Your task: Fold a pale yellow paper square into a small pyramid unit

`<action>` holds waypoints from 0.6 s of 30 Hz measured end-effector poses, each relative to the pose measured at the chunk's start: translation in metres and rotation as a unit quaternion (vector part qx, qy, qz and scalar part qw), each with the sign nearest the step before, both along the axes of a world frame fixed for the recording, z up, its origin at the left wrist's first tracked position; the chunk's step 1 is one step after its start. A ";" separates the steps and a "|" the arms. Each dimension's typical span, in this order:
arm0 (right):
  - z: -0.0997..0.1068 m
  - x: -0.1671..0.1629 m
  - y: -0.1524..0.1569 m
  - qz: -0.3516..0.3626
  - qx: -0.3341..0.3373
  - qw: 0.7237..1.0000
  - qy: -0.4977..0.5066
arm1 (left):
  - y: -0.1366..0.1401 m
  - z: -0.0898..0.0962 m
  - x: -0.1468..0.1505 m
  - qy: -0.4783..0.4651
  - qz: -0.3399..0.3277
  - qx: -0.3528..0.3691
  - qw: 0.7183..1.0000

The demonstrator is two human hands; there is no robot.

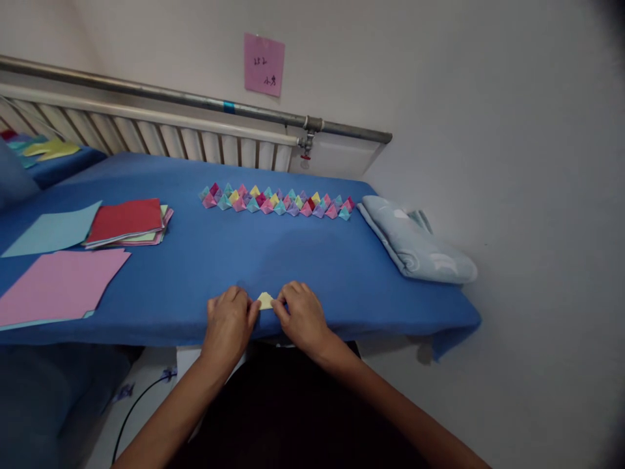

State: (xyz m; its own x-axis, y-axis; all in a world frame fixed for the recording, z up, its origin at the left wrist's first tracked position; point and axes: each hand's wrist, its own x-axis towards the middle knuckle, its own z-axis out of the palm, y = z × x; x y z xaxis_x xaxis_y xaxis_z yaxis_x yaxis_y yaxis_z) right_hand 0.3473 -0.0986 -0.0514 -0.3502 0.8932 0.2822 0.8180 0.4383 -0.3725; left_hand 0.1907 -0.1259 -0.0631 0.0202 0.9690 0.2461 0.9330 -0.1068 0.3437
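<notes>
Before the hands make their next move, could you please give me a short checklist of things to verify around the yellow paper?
1. Left hand at the left edge of the yellow paper: ok.
2. Right hand at its right edge: ok.
3. Creases sharp: cannot tell, too small to see.
4. Paper resting on the blue cloth: cannot tell.
5. Row of folded pieces apart from both hands: ok.
6. Red-topped paper stack apart from the left hand: ok.

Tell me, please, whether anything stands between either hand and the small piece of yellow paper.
Nothing visible does: the left hand and right hand hold the yellow paper from either side, above the blue cloth.
</notes>
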 end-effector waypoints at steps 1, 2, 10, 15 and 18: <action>0.000 0.000 0.000 -0.002 -0.002 1.000 0.001 | 0.000 0.000 0.000 0.001 0.001 0.001 1.000; 0.001 0.001 0.001 -0.003 -0.004 1.000 0.003 | -0.001 0.000 0.000 0.001 0.003 0.002 1.000; -0.002 0.002 0.000 -0.014 -0.021 1.000 0.015 | -0.002 0.002 -0.004 -0.008 0.012 -0.002 1.000; -0.006 0.006 0.003 -0.024 -0.030 0.999 0.034 | -0.005 0.002 -0.009 -0.025 -0.005 0.018 1.000; -0.005 0.008 0.005 -0.015 -0.037 0.999 0.036 | -0.005 0.003 -0.013 -0.040 -0.023 0.018 0.999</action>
